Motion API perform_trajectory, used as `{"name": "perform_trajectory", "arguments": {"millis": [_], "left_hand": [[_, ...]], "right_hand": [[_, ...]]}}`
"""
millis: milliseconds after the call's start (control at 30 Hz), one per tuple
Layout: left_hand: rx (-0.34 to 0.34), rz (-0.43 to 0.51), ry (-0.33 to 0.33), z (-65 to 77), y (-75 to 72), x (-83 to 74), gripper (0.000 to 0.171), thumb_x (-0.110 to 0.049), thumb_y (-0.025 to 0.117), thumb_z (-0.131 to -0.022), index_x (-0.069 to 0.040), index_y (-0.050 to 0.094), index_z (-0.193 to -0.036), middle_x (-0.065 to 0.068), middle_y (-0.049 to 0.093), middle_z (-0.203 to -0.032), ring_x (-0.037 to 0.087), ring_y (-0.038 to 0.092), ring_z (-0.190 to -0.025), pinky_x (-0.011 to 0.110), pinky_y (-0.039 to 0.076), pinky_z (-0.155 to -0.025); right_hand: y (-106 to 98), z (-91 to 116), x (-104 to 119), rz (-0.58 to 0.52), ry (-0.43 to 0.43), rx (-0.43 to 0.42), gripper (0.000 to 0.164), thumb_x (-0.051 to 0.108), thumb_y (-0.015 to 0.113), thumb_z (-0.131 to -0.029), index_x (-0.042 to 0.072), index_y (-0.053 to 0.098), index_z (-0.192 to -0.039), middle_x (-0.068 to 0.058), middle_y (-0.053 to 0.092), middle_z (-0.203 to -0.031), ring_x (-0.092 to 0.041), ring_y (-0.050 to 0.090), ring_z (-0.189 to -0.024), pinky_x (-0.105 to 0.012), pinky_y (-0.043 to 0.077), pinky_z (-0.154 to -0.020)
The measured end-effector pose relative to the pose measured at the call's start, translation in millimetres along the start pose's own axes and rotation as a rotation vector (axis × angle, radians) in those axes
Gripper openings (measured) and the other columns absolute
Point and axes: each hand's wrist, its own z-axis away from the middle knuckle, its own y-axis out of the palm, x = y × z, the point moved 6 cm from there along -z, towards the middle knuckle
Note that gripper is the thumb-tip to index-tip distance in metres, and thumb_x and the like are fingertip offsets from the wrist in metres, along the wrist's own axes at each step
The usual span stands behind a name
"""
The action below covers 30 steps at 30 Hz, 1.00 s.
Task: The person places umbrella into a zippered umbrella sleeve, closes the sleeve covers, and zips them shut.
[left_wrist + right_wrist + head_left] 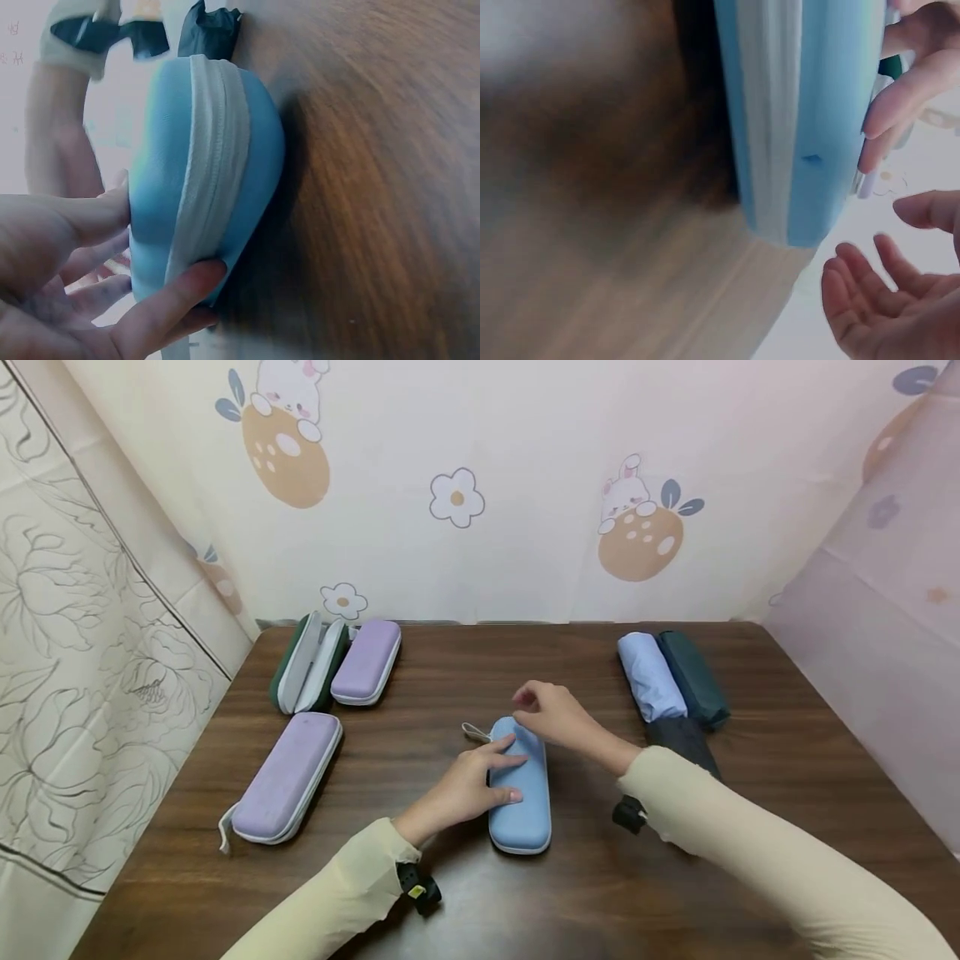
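Cream sleeves (750,843) frame the near edge. Mid-desk (450,902), the blue zip case (521,793) is pinned flat by the left hand (468,785), fingers (169,300) straight on lid and side, apparently to steady it. The right hand (551,714) hovers at its far end, loosely curled, holding nothing.

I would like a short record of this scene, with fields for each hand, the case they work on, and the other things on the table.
Left hand: rests on the blue case, fingers straight on its top, thumb at its side
Right hand: hovers over the far end of the case, fingers loosely curled, holding nothing
Blue case: closed, lying flat on the wooden table, white zip band around it
Other cases: two purple cases, a green case standing open
Folded umbrellas: light blue, dark green, at the right
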Motion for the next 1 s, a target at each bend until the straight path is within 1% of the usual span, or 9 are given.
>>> {"name": "perform_trajectory", "arguments": {"millis": [133, 267, 400, 467, 567, 633, 733, 833, 1000], "left_hand": [[-0.032, 0.042, -0.009, 4.4, -1.5, 3.8, 0.049, -0.016, 0.074, -0.083, -0.007, 0.06, -0.129, 0.009, 0.036, -0.149, 0.03, 0.03, -0.137, 0.044, 0.035, -0.104], [-0.079, 0.056, -0.006, 8.1, -1.5, 5.9, 0.051, -0.018, 0.075, -0.083, -0.005, 0.059, -0.13, 0.011, 0.038, -0.148, 0.03, 0.032, -0.136, 0.044, 0.035, -0.104], [-0.135, 0.105, -0.053, 12.6, 0.3, 10.9, 0.066, -0.023, 0.076, -0.082, 0.001, 0.046, -0.137, 0.018, 0.038, -0.144, 0.032, 0.05, -0.12, 0.041, 0.045, -0.094], [-0.16, 0.164, -0.105, 15.6, 1.9, 15.7, 0.075, -0.023, 0.076, -0.082, 0.004, 0.038, -0.14, 0.022, 0.041, -0.138, 0.03, 0.058, -0.106, 0.038, 0.052, -0.081], [-0.155, 0.338, -0.2, 20.7, 6.8, 25.7, 0.077, -0.019, 0.072, -0.085, 0.01, 0.029, -0.141, 0.026, 0.047, -0.126, 0.027, 0.062, -0.09, 0.036, 0.055, -0.064], [-0.128, 0.483, -0.256, 23.5, 11.6, 32.4, 0.07, -0.015, 0.068, -0.089, 0.014, 0.029, -0.14, 0.026, 0.053, -0.118, 0.025, 0.063, -0.085, 0.037, 0.056, -0.06], [-0.076, 0.655, -0.3, 25.7, 17.5, 37.1, 0.057, -0.012, 0.062, -0.092, 0.016, 0.037, -0.136, 0.023, 0.06, -0.109, 0.024, 0.064, -0.083, 0.039, 0.056, -0.064], [-0.055, 0.719, -0.308, 26.4, 19.3, 37.3, 0.049, -0.011, 0.06, -0.094, 0.015, 0.044, -0.132, 0.019, 0.063, -0.105, 0.022, 0.064, -0.083, 0.039, 0.056, -0.068], [-0.062, 0.74, -0.302, 26.1, 18.5, 35.1, 0.046, -0.008, 0.059, -0.094, 0.015, 0.045, -0.131, 0.018, 0.064, -0.103, 0.021, 0.064, -0.082, 0.039, 0.056, -0.067]], "right_hand": [[-3.9, 22.2, -19.3, -0.131, 0.139, -0.001, 0.035, 0.015, 0.056, -0.093, -0.006, 0.055, -0.121, -0.02, 0.06, -0.112, -0.032, 0.056, -0.103, -0.043, 0.048, -0.083], [5.6, 44.1, -36.6, -0.341, 0.319, 0.059, 0.04, 0.015, 0.055, -0.095, -0.007, 0.049, -0.127, -0.02, 0.057, -0.114, -0.03, 0.057, -0.1, -0.041, 0.049, -0.084], [21.8, 64.8, -45.2, -0.555, 0.444, 0.12, 0.044, 0.015, 0.054, -0.095, -0.01, 0.044, -0.13, -0.022, 0.057, -0.114, -0.026, 0.061, -0.093, -0.038, 0.052, -0.083], [30.0, 73.5, -47.9, -0.635, 0.477, 0.141, 0.044, 0.015, 0.055, -0.095, -0.011, 0.045, -0.129, -0.021, 0.059, -0.111, -0.023, 0.062, -0.09, -0.039, 0.052, -0.082], [40.1, 82.4, -49.8, -0.722, 0.505, 0.162, 0.044, 0.017, 0.054, -0.096, -0.013, 0.046, -0.127, -0.019, 0.059, -0.107, -0.022, 0.062, -0.087, -0.04, 0.053, -0.081], [44.9, 86.3, -50.5, -0.759, 0.526, 0.162, 0.045, 0.019, 0.055, -0.096, -0.012, 0.047, -0.127, -0.018, 0.059, -0.106, -0.021, 0.061, -0.086, -0.04, 0.053, -0.081], [49.1, 89.8, -48.6, -0.788, 0.533, 0.162, 0.047, 0.02, 0.055, -0.097, -0.013, 0.045, -0.13, -0.019, 0.058, -0.108, -0.023, 0.06, -0.087, -0.04, 0.054, -0.08], [51.2, 91.0, -45.7, -0.805, 0.527, 0.16, 0.048, 0.019, 0.055, -0.098, -0.013, 0.043, -0.131, -0.02, 0.057, -0.11, -0.024, 0.06, -0.089, -0.04, 0.054, -0.079], [50.8, 90.7, -43.4, -0.814, 0.507, 0.148, 0.046, 0.017, 0.054, -0.098, -0.013, 0.043, -0.131, -0.02, 0.058, -0.11, -0.022, 0.06, -0.086, -0.04, 0.054, -0.078]]}}
